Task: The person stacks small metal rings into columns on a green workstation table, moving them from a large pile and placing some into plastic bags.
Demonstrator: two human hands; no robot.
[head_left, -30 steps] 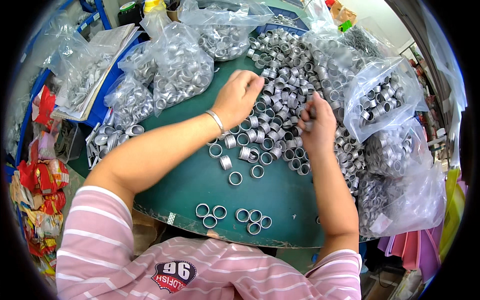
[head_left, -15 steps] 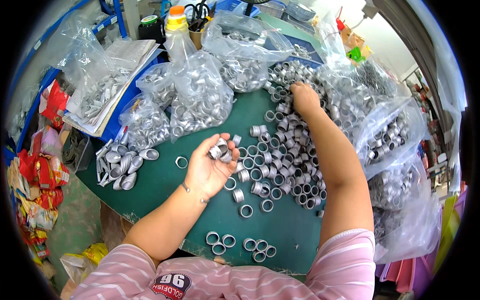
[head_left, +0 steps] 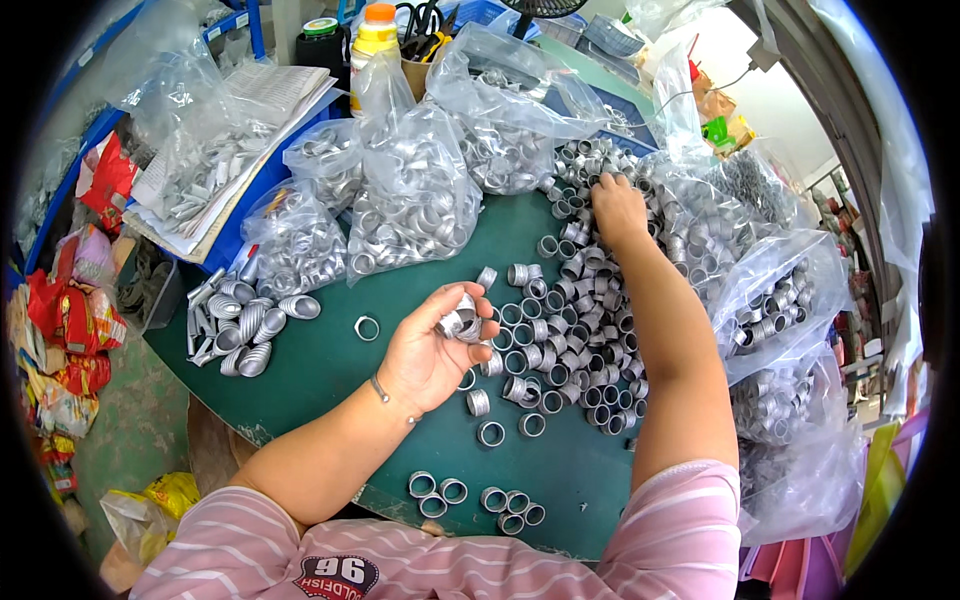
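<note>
A few metal rings are cupped in the half-closed left hand. The ring pile at one o'clock is touched by the right hand, grip indiscernible.

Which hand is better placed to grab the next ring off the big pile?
Right, probably. The right hand is stretched out onto the far end of the loose ring pile, fingers down among the rings. The left hand is palm up over the green table, already cupping a few rings.
</note>
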